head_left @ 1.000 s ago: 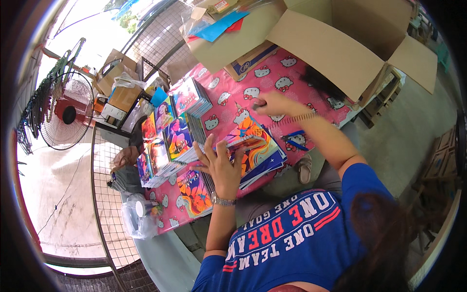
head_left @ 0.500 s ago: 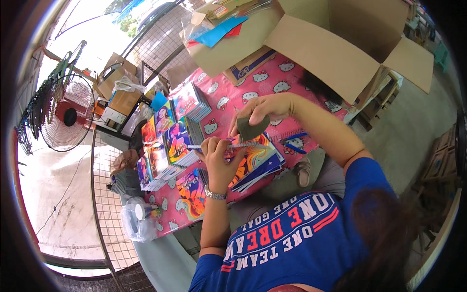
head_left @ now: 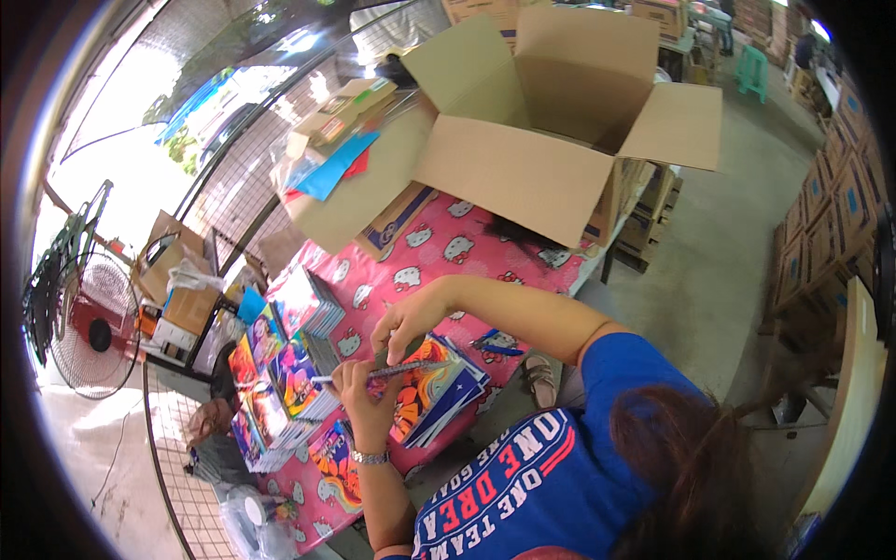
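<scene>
My left hand (head_left: 357, 390), with a metal-banded watch at the wrist, grips a spiral notebook (head_left: 407, 368) held nearly edge-on, its coil facing up. Above it, my right hand (head_left: 416, 317) has its fingers bent down toward the coil. A dark green flat piece shows in part under those fingers; the rest of it is hidden. Beneath both hands lies a loose pile of colourful notebooks (head_left: 439, 397). Blue-handled pliers (head_left: 499, 345) rest on the table to the right of the pile.
Stacked notebooks (head_left: 275, 369) stand on the left of the pink patterned table (head_left: 411, 252). A large open carton (head_left: 523, 168) is at the back. Left of the table are a fan (head_left: 96, 327) and a clear plastic bag (head_left: 252, 523). More cartons (head_left: 826, 205) line the right.
The view has swung, shifting the scene down and left. My right hand has come down closer to the notebook's coil, and less of the green piece shows. My left hand keeps its hold.
</scene>
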The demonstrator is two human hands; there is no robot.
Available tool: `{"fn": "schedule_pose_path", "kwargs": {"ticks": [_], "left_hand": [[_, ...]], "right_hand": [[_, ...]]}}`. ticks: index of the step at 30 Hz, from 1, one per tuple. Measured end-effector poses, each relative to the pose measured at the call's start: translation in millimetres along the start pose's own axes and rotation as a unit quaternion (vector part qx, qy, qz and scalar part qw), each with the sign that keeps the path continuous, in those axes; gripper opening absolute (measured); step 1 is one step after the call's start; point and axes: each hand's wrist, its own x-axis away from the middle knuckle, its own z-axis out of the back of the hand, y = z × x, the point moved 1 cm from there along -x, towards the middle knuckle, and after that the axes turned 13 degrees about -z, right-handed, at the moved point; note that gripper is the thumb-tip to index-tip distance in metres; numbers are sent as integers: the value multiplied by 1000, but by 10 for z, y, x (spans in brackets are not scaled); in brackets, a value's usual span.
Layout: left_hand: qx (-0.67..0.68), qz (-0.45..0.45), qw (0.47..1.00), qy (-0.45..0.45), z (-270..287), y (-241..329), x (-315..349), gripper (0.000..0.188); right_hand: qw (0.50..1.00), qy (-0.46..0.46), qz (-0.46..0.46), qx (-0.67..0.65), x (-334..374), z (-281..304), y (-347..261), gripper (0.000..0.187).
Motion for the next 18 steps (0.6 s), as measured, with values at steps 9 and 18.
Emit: {"fn": "schedule_pose_path", "kwargs": {"ticks": [9,18], "left_hand": [[35,29,998,42,-79,-136,98,38],[-33,63,995,75,-57,-83,86,47]], "right_hand": [[986,-37,86,-135,-29,-76,-92,38],[985,-49,78,-149,-250,-55,-98,32]]}}
